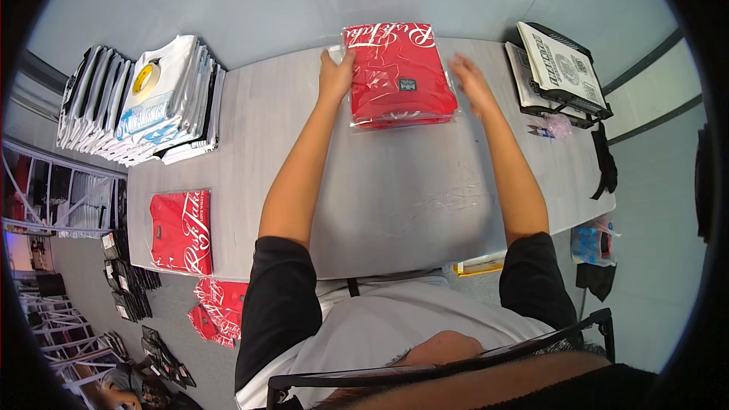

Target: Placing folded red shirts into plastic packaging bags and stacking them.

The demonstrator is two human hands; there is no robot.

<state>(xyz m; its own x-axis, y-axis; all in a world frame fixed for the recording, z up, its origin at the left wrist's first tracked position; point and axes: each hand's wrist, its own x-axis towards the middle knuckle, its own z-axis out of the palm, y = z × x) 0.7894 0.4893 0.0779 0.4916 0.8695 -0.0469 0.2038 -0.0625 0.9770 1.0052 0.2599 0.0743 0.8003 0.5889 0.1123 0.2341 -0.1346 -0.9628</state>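
A stack of folded red shirts in clear plastic bags lies at the far middle of the table, with white script lettering and a small dark label on the top one. My left hand touches the stack's left edge; the thumb is against the plastic, and whether the fingers grip it cannot be told. A small white piece shows between thumb and fingers. To the right of the stack, my right hand is apart from it, fingers spread and holding nothing. Another bagged red shirt rests at the table's near left corner.
Piles of folded white shirts stand at the back left, a tape roll on top. Right are a black paper tray, thread snips and crumpled plastic. Bagged red shirts sit below the table; a person is lower left.
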